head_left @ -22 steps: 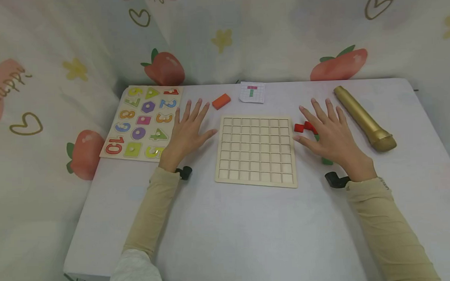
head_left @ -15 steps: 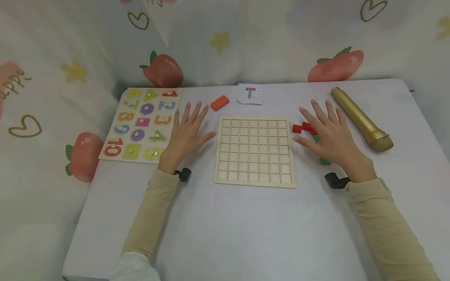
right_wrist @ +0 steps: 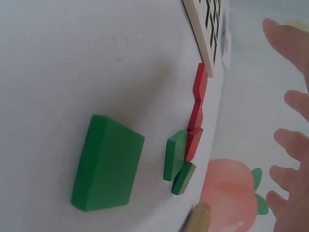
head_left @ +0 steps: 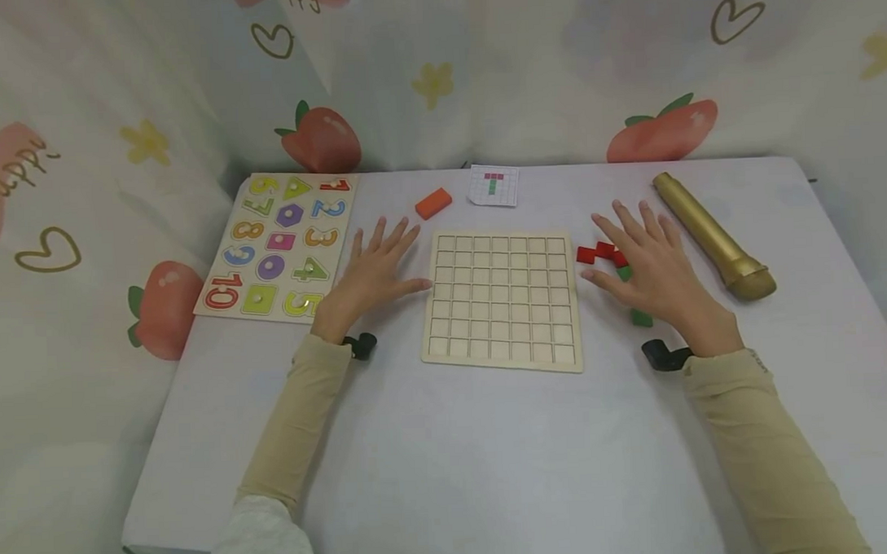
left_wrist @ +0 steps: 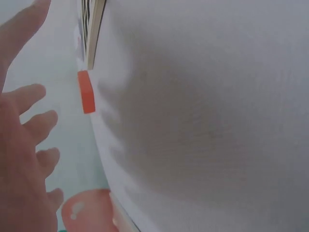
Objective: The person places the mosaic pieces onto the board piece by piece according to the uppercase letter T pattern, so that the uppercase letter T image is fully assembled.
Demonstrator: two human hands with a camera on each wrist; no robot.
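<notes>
My left hand (head_left: 373, 279) hovers, fingers spread, between the number puzzle board (head_left: 281, 242) and a wooden grid board (head_left: 499, 299); it holds nothing. Its thumb tip is at the grid board's left edge in the head view, and whether they touch I cannot tell. On the other side, my right hand (head_left: 652, 278) is held spread above some small square tiles, with nothing in it. In the right wrist view three red tiles (right_wrist: 200, 83) lie in a row by the grid board's corner, and three green tiles (right_wrist: 108, 164) lie close by. The hand partly hides these tiles in the head view.
An orange block (head_left: 434, 203) and a card with a coloured T pattern (head_left: 493, 185) lie behind the grid board. A gold microphone-shaped object (head_left: 715, 235) lies at the right. A patterned curtain (head_left: 525, 78) hangs along the table's back edge.
The fingers and thumb of my left hand have come slightly lower in the head view. My right hand stays nearly still, and the head view has shifted a little.
</notes>
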